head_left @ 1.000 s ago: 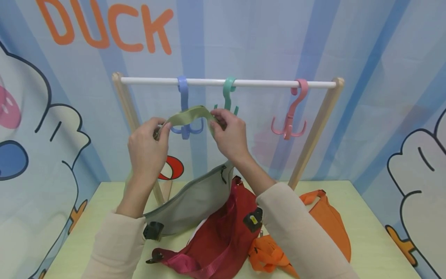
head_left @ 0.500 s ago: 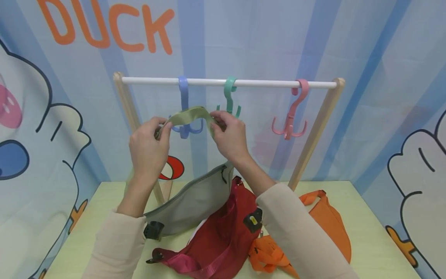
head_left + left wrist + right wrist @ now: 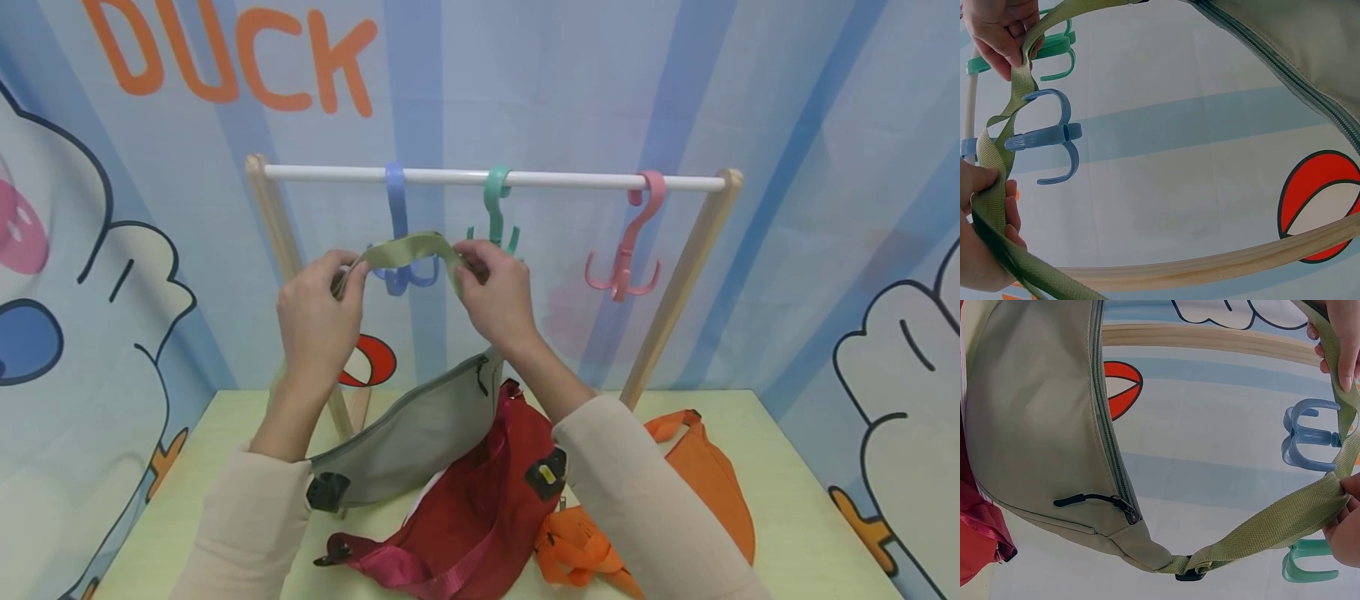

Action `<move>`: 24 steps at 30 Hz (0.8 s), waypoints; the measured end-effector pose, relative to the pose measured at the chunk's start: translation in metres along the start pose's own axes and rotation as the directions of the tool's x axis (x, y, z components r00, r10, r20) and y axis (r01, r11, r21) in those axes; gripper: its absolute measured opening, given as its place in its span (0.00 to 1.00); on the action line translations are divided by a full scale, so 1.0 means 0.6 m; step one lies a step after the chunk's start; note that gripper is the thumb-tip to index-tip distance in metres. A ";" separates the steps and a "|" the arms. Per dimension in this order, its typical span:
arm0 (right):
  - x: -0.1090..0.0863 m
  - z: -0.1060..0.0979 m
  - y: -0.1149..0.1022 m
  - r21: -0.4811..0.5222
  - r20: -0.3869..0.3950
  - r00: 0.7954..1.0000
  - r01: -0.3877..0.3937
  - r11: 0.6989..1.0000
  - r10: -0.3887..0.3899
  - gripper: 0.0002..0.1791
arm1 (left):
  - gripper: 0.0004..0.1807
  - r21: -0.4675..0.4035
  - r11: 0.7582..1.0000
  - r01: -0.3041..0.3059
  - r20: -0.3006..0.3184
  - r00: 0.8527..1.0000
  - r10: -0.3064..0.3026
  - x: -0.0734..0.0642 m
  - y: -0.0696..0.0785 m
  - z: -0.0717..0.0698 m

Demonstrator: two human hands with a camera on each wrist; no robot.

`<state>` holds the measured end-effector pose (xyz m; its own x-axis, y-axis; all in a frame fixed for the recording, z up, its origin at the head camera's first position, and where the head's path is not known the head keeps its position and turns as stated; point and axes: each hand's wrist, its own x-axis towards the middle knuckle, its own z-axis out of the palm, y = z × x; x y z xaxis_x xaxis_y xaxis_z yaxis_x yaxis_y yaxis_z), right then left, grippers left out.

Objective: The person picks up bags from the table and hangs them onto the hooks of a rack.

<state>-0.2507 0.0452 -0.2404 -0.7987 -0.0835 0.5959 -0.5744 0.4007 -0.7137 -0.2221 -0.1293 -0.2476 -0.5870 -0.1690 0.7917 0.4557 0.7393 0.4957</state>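
My left hand (image 3: 318, 312) and right hand (image 3: 498, 292) each pinch the olive-green webbing strap (image 3: 405, 249) of a grey waist bag (image 3: 420, 442). Between them the strap arches up in front of the blue hook (image 3: 397, 208), which hangs on the white rail. In the left wrist view, an upper prong of the blue hook (image 3: 1054, 136) overlaps the strap. The grey bag (image 3: 1035, 425) hangs below with its zip along one edge, and a black buckle (image 3: 1191, 572) joins it to the strap. My right hand partly covers the green hook (image 3: 495, 200).
A pink hook (image 3: 622, 250) hangs farther right on the rail (image 3: 570, 178), between wooden posts (image 3: 678, 292). On the table (image 3: 802, 500) lie a red waist bag (image 3: 465, 517), an orange bag (image 3: 712, 483) and a bundled orange strap (image 3: 573, 546), partly under my right sleeve.
Both hands stay nearly still, keeping hold of the strap. The strap's arch has sunk slightly, and the green hook has swung a little to the right.
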 end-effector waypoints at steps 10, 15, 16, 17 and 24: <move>-0.001 -0.002 0.002 -0.001 0.003 1.000 -0.004 1.000 0.004 0.12 | 0.08 -0.044 0.998 0.049 0.041 0.998 -0.047 0.003 -0.003 -0.004; -0.002 -0.003 0.003 -0.002 0.007 1.000 0.006 1.000 -0.006 0.12 | 0.09 -0.063 0.997 0.036 0.047 0.998 -0.033 0.005 -0.007 -0.002; -0.002 -0.004 0.002 0.000 0.008 1.000 0.008 1.000 -0.008 0.12 | 0.09 -0.065 0.997 0.033 0.045 0.999 -0.030 0.005 -0.007 -0.002; -0.002 -0.004 0.002 0.000 0.008 1.000 0.009 1.000 -0.009 0.12 | 0.09 -0.068 0.997 0.030 0.044 0.999 -0.027 0.006 -0.007 -0.002; -0.004 -0.008 0.003 0.001 0.006 1.000 0.009 1.000 -0.009 0.12 | 0.10 -0.074 0.997 0.024 0.049 0.999 -0.020 0.007 -0.007 -0.004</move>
<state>-0.2491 0.0505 -0.2412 -0.7946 -0.0929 0.6000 -0.5819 0.3987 -0.7088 -0.2245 -0.1345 -0.2456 -0.6281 -0.1516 0.7632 0.4899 0.6850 0.5393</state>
